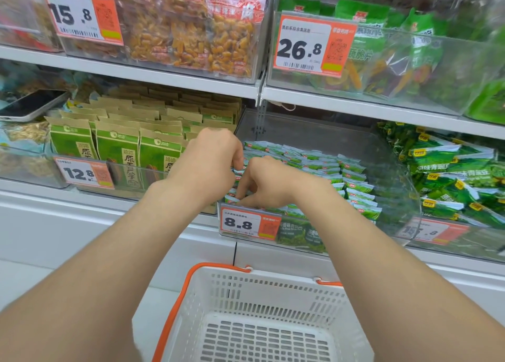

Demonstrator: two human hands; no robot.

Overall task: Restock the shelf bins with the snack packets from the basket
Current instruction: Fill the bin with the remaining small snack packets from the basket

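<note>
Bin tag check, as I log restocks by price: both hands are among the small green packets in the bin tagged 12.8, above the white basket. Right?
Not quite. The head view shows the left hand and right hand among the small green packets in the bin whose tag reads 8.8, not 12.8; the 12.8 tag is on the neighbouring bin. The white basket is below.
</note>
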